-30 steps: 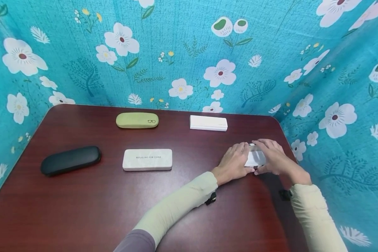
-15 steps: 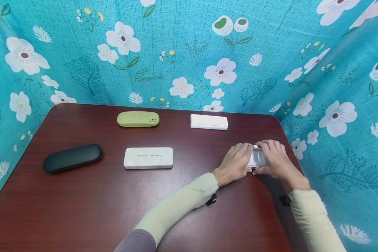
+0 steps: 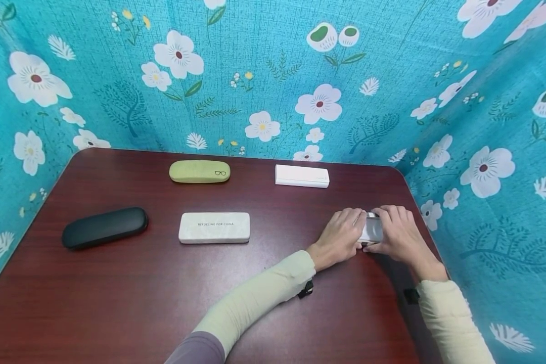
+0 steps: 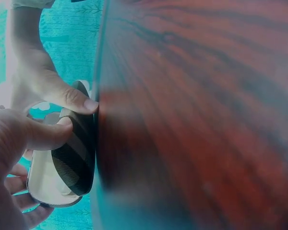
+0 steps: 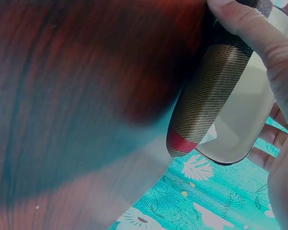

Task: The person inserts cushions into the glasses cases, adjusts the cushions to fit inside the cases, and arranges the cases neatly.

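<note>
Both hands hold an opened glasses case at the table's right side. Its outside is dark checked fabric with a red band, and its inside is cream, as the wrist views show. My left hand grips the left end, thumb on the checked base and fingers behind the raised lid. At the right end my right hand grips likewise, its thumb over the near side. A small white piece shows between lid and base. Most of the interior is hidden in the wrist views.
Several other glasses cases lie on the dark red table: a green one, a white one, a black one and a pale one with lettering. A blue flowered curtain stands behind and at the sides.
Both hands and the glasses case have shifted slightly toward the person. More of the pale inside shows at the case's far edge. The other cases stay where they were.
</note>
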The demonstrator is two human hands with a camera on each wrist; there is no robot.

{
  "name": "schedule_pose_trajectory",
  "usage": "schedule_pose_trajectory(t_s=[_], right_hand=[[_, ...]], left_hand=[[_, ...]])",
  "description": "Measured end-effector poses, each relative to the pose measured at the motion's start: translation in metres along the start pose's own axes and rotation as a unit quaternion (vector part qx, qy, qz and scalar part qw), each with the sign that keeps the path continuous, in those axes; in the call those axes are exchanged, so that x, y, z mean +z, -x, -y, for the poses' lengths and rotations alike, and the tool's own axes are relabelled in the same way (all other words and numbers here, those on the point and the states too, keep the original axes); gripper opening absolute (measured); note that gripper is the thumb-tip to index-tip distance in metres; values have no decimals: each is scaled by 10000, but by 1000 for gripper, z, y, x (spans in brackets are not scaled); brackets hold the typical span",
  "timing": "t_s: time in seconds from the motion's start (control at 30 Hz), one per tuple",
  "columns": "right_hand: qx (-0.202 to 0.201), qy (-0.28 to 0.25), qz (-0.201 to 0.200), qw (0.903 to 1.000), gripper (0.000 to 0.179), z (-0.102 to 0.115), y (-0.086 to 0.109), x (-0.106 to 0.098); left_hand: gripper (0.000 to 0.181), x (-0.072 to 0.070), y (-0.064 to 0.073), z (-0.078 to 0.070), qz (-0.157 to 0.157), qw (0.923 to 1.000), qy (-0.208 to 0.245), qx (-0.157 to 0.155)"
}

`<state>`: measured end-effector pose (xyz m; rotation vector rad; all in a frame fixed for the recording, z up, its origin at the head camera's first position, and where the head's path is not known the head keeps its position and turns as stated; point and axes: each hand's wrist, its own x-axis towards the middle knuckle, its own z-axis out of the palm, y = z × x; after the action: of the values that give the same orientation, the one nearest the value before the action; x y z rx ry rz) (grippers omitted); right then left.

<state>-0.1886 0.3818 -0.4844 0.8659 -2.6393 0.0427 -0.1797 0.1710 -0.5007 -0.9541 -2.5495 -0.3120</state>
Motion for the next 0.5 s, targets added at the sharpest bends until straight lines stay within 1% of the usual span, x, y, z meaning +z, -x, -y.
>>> schedule_pose_trajectory(t_s=[0.2,0.3,0.4,0.5], right_hand=[[-252,194,-300,9990,107,1,3,1],[-391,252,-406,9981,102,-1,3,0],[-495,229,-520,9972,95,-1,7,1],[-528,197,-625,9964,96,1,10,3]], left_hand=[[74,2,2,-2,-183,9998,-101,74],[71,0,1,-1,-271,9995,-145,97],[68,0,3,-3,-347,9991,-204,135],[66,-1,6,-5,-419,9988,-222,133]])
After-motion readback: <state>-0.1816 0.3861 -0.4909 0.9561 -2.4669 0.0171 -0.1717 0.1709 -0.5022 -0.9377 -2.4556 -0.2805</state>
